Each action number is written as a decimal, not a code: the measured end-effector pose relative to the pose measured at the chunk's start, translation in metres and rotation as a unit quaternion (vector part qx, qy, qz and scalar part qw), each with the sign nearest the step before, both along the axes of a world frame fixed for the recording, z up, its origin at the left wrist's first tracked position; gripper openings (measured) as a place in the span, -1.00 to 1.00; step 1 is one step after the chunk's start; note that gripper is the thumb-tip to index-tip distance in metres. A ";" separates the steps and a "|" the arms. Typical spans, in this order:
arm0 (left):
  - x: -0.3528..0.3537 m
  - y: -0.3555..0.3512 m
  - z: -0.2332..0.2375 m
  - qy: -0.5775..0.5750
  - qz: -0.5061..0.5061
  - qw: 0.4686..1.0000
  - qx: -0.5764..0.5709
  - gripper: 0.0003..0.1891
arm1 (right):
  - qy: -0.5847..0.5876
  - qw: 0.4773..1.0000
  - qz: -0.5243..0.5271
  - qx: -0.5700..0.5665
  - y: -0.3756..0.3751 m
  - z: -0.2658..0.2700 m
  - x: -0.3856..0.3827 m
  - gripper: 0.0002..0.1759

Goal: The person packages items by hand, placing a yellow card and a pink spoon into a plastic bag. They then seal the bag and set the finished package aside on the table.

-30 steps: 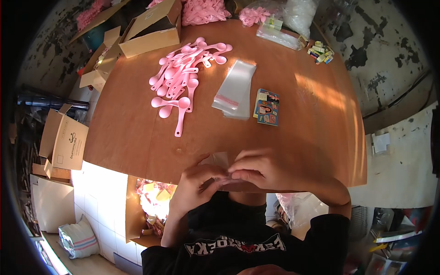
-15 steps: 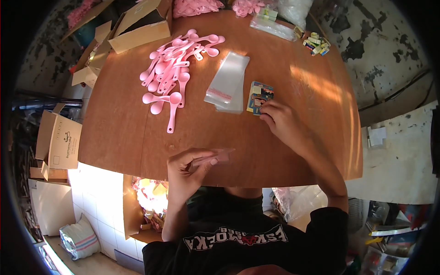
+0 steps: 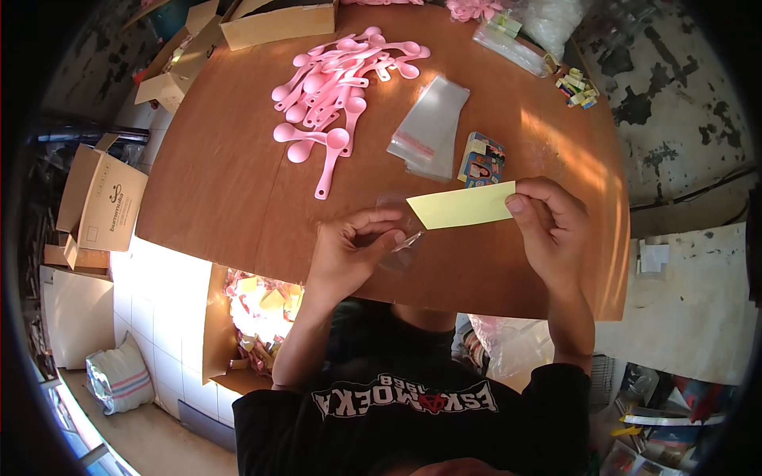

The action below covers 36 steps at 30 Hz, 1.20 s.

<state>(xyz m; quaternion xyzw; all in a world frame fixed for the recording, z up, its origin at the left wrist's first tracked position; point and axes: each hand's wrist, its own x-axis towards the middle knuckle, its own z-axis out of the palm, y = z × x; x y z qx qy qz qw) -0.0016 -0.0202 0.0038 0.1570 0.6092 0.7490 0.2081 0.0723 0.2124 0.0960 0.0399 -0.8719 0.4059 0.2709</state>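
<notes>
My left hand (image 3: 345,258) grips a small clear plastic bag (image 3: 408,244) between thumb and fingers, over the near part of the table. In my right hand (image 3: 556,230), a pale yellow card (image 3: 464,206) is pinched at its right end. The card's left end overlaps the bag's edge in this view. Just beyond the card lies a stack of printed cards (image 3: 482,164). A pile of flat clear bags (image 3: 435,119) rests to the left of that stack. Farther left are many pink measuring spoons (image 3: 337,143) in a heap.
The brown wooden table (image 3: 230,174) has a curved edge. Cardboard boxes (image 3: 278,24) stand at its far left. Small yellow packs (image 3: 577,87) and more plastic bags (image 3: 512,47) lie at the far right. An open carton (image 3: 218,325) with wrapped pieces sits below the near edge.
My right hand has lifted a card off the stack and brought it toward my left hand. The bag in my left hand now appears spread apart. The camera view has shifted slightly.
</notes>
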 end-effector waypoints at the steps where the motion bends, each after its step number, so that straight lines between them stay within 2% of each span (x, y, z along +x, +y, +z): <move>1: 0.002 0.002 0.003 0.009 -0.027 1.000 0.011 -0.74 | 0.000 1.000 0.002 -0.015 -0.005 -0.001 -0.004 -0.89; 3: 0.005 0.001 -0.001 0.019 -0.033 0.999 -0.002 -0.74 | -0.001 1.000 0.005 -0.031 -0.008 0.000 -0.009 -0.89; 5: 0.006 0.000 -0.001 0.093 -0.043 0.994 -0.024 -0.71 | -0.027 0.999 0.036 -0.030 -0.008 0.002 -0.015 -0.89; 6: 0.006 -0.001 0.000 0.093 -0.040 0.994 -0.026 -0.71 | -0.027 0.998 0.039 -0.031 -0.005 0.001 -0.020 -0.89; 8: 0.005 -0.003 0.003 0.114 -0.043 0.990 -0.067 -0.70 | -0.123 0.983 0.133 0.020 0.001 -0.001 -0.025 -0.87; 9: 0.005 -0.003 0.005 0.115 -0.042 0.990 -0.069 -0.70 | -0.122 0.983 0.134 0.018 -0.001 -0.005 -0.025 -0.87; 11: 0.005 -0.003 0.007 0.089 -0.104 0.987 -0.081 -0.69 | -0.130 0.980 0.133 -0.069 -0.010 -0.017 -0.024 -0.85; 13: 0.009 0.002 0.005 0.064 -0.099 0.991 -0.066 -0.69 | -0.125 0.980 0.121 -0.100 -0.015 -0.022 -0.022 -0.86; 14: 0.012 0.005 0.004 0.038 -0.094 0.994 -0.051 -0.68 | -0.120 0.984 0.123 -0.048 -0.016 -0.021 -0.019 -0.86; 16: 0.015 0.008 0.001 0.061 -0.078 0.994 -0.052 -0.68 | -0.102 0.982 0.154 0.033 -0.015 -0.022 -0.017 -0.87; 21: 0.022 0.009 0.009 0.087 -0.067 0.988 -0.106 -0.66 | -0.129 0.971 0.199 0.027 -0.019 -0.023 -0.009 -0.85; 24: 0.026 0.014 0.007 0.165 -0.019 0.985 -0.045 -0.66 | -0.183 0.951 0.246 -0.019 -0.022 -0.023 -0.006 -0.82; 27: 0.028 0.012 0.008 0.144 -0.003 0.988 -0.046 -0.66 | -0.193 0.951 0.239 -0.022 -0.025 -0.020 -0.006 -0.82; 31: 0.030 0.006 0.015 0.127 0.015 0.990 -0.067 -0.68 | -0.209 0.946 0.247 -0.017 -0.026 -0.021 -0.010 -0.82; 33: 0.030 0.002 0.016 0.167 0.028 0.982 -0.087 -0.68 | -0.171 0.950 0.262 0.002 -0.031 -0.022 -0.012 -0.82; 36: 0.029 -0.004 0.015 0.210 0.019 0.976 -0.063 -0.68 | -0.185 0.934 0.301 0.048 -0.035 -0.016 -0.019 -0.77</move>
